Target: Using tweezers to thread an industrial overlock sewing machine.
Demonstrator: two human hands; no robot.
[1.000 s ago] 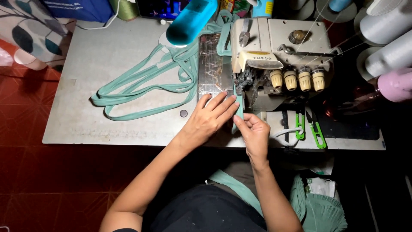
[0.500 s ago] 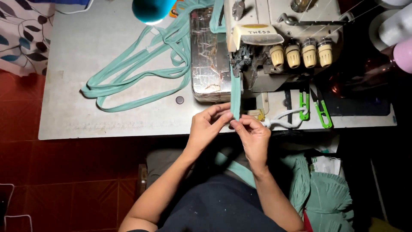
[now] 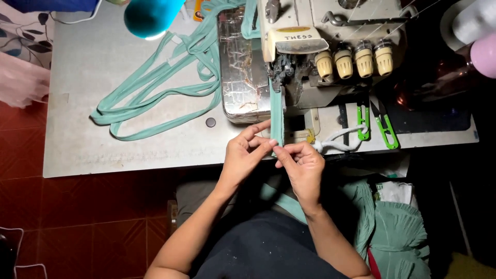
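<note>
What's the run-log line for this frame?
left hand: pinching teal strip | right hand: pinching same strip | strip runs under overlock machine | sewn strip piled on table

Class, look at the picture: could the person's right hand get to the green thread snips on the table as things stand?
Probably yes. The right hand pinches the teal strip with the left hand, so it would have to let go first. The green snips lie uncovered on the table just to its right, with only a white cord between.

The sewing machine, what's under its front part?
A green strip runs from under the sewing machine toward the left hand and right hand, which pinch it. The needle and the strip's end beneath are hidden.
</note>
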